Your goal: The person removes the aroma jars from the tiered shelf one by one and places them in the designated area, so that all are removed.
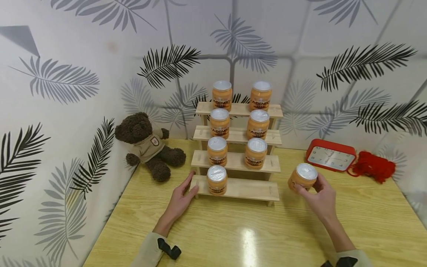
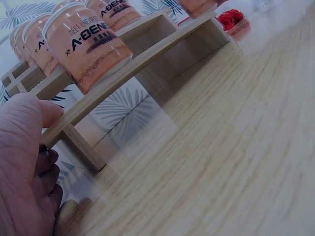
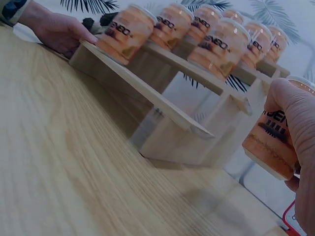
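Note:
My right hand (image 1: 321, 198) grips an orange can (image 1: 301, 178) with a silver lid, thumb on its near side. The can is held tilted off the table, right of a stepped wooden shelf (image 1: 247, 188). At the shelf's lowest step, my left hand (image 1: 181, 200) holds the left end; in the left wrist view the thumb lies on the board (image 2: 93, 101) and the other fingers curl below it. Matching cans stand upright: two on each of the upper three steps, and one can (image 1: 217, 181) on the left of the lowest step, whose right part is bare.
A brown teddy bear (image 1: 146, 142) sits left of the shelf against the patterned wall (image 1: 110, 92). On the right, behind the held can, stand a red clock (image 1: 331, 155) and a bundle of red yarn (image 1: 375, 165). Everything rests on a wood-grain table (image 1: 213, 233).

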{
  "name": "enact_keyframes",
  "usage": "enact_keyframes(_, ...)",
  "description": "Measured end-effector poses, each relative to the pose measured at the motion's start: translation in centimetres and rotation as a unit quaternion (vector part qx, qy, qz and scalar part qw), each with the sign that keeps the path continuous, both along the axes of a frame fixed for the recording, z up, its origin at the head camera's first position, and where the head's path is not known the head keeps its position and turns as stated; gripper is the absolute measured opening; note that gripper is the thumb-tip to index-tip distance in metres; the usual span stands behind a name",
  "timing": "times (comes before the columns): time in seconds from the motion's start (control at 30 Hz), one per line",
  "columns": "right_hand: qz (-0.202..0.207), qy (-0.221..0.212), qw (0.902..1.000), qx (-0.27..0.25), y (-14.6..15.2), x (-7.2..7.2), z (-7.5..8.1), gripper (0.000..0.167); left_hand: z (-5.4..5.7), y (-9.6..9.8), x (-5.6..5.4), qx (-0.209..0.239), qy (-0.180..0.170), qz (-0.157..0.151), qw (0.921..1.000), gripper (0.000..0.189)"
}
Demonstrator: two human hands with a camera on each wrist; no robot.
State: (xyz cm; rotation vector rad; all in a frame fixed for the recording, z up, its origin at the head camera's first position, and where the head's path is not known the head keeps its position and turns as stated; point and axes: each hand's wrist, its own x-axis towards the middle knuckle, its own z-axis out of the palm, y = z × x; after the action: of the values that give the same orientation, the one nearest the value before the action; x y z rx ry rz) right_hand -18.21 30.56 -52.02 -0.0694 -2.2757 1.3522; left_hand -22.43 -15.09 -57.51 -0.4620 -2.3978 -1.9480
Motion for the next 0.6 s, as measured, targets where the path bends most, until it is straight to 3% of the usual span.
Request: enact_keyframes(0.6,0.022,-0.034,0.9992,0.003,2.0,-6.6,-2.6,0.061,0.0,-0.1,0.1,-0.002,0.002,-0.002,1.0000,0.064)
